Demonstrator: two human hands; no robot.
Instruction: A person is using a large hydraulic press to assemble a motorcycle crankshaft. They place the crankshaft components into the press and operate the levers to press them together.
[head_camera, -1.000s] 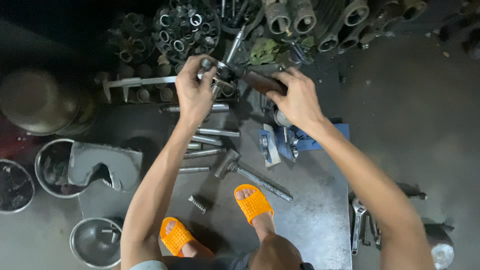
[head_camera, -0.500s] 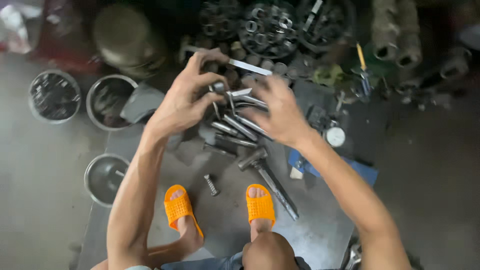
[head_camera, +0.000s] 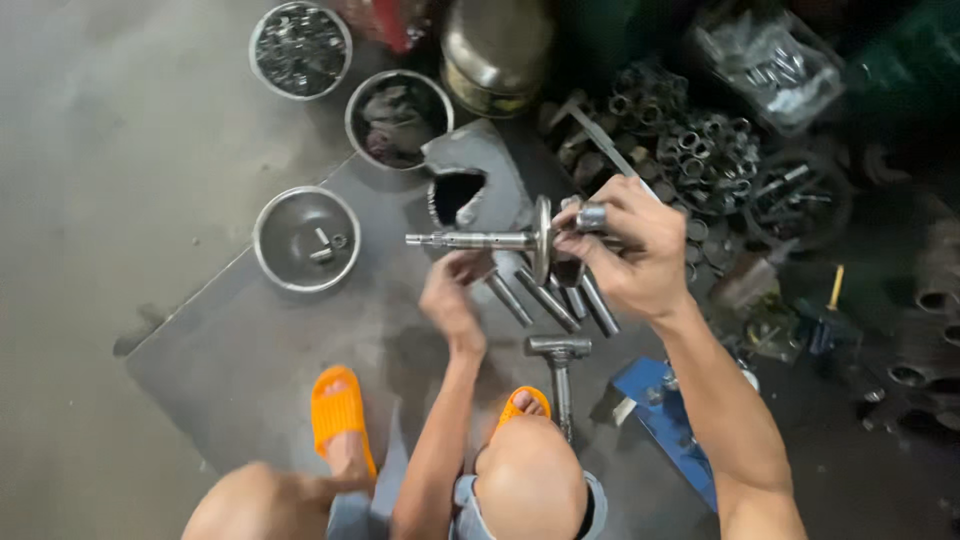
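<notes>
R hand (head_camera: 625, 250) grips flanged steel shaft (head_camera: 480, 240) level above the metal sheet (head_camera: 260, 350), L hand (head_camera: 455, 300) loosely curled under it, empty; looks mid-assembly, next needs steadying w/ L.

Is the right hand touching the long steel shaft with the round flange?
Touching. The head view shows the right hand closed around the long steel shaft with the round flange at its flange end, lifting it off the floor.

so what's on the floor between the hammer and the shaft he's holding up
In the head view, a few loose steel rods lie side by side on the metal sheet, between the hammer and the flanged shaft in the right hand.
</notes>
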